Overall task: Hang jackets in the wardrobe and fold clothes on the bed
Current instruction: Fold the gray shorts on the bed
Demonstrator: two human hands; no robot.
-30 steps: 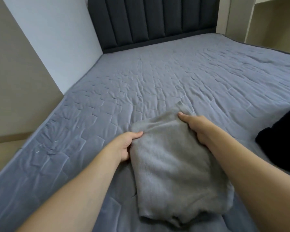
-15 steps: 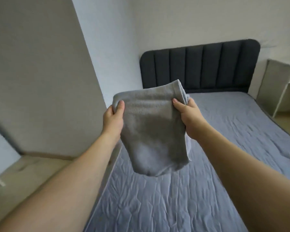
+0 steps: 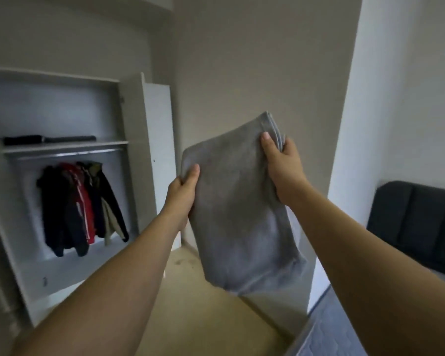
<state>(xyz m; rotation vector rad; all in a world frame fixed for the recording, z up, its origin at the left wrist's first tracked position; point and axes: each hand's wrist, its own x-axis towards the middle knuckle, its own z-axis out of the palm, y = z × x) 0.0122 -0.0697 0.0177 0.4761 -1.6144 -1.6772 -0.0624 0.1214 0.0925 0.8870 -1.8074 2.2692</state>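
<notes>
Fingers of both hands are clamped on a folded grey cloth (image 3: 238, 209) held up in the air in front of the person. The left hand (image 3: 182, 194) pinches the cloth's left edge, thumb on the near face and the other fingers hidden behind it. The right hand (image 3: 284, 165) grips the upper right corner the same way, thumb pressed on the front, fingers curled round the folded edge. The cloth hangs tilted, its lower end drooping above the pale floor (image 3: 206, 314). To the left, well apart from the cloth, stands an open wardrobe (image 3: 129, 111) with several jackets (image 3: 80, 206) hanging close together from its rail, and a dark folded item (image 3: 23, 140) lying on the shelf above them. At the lower right a corner of the bed (image 3: 329, 330) shows, with its dark padded headboard (image 3: 419, 222) behind the right forearm.
</notes>
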